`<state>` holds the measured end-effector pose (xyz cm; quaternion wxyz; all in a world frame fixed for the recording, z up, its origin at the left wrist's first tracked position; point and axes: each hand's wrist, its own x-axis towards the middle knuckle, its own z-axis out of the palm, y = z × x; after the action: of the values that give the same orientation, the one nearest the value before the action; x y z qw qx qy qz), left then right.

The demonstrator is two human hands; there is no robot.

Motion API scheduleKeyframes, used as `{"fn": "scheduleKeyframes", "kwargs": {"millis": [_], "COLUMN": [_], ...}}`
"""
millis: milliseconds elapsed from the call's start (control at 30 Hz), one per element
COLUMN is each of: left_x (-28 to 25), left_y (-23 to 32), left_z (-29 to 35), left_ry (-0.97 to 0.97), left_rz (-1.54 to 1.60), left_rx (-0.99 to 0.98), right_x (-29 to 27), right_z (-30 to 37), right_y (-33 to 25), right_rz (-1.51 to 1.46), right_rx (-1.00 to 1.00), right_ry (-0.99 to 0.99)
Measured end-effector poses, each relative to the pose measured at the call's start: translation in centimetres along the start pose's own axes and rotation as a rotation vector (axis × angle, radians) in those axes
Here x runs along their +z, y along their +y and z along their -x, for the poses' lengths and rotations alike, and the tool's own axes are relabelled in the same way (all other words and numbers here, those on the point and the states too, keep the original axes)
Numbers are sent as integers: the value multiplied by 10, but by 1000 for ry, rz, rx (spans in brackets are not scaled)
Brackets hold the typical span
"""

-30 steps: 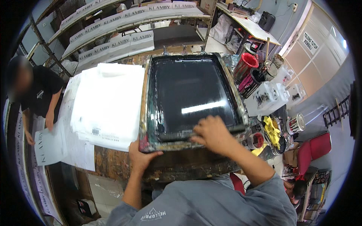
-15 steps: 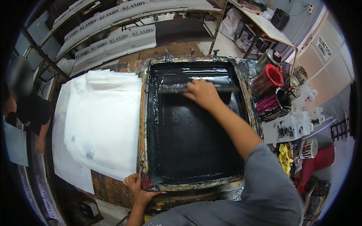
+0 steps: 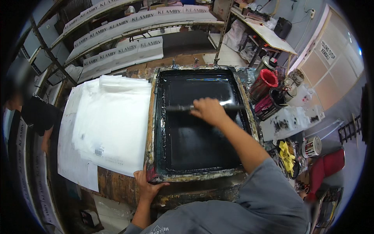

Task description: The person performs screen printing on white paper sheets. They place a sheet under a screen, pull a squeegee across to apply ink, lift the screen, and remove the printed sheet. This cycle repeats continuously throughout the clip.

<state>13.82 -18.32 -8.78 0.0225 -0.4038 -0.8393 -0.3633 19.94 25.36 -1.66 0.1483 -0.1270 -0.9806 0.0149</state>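
Observation:
A screen-printing frame (image 3: pixel 150 137) with a paint-crusted wooden rim lies on the worktable, its mesh (image 3: pixel 196 145) dark and wet with black ink. Across the mesh stretches a long dark squeegee (image 3: pixel 177 108), about midway between the far and near ends. My right hand (image 3: pixel 209 110) is closed round the middle of its handle. At the frame's near left corner, my left hand (image 3: pixel 148 188) grips the rim, thumb along the front edge and fingers up the left side. Several metal clamps (image 3: pixel 195 61) stand at the frame's far edge. The squeegee's blade is hidden under its handle.
A stack of white sheets (image 3: pixel 113 128) lies left of the frame. Ink-stained cans, including a red one (image 3: pixel 267 80), and a yellow cloth (image 3: pixel 287 156) crowd the right side. Racks with printed sheets (image 3: pixel 140 48) stand behind. Another person (image 3: pixel 37 115) stands at the far left.
My right hand has drawn the squeegee nearer to me over the mesh. The left hand keeps its hold on the corner. The whole view has shifted slightly.

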Motion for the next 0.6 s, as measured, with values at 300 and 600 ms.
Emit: {"fn": "scheduleKeyframes", "kwargs": {"millis": [300,600], "left_x": [-14,-3], "left_y": [64,85], "left_z": [-29,-214], "left_ry": [190,556], "left_rz": [764,937], "left_rx": [-128,273], "right_x": [-155,-280], "right_z": [152,10], "right_y": [-136,-99], "right_rz": [-137,105], "right_rx": [51,4], "right_ry": [-87,534]}}
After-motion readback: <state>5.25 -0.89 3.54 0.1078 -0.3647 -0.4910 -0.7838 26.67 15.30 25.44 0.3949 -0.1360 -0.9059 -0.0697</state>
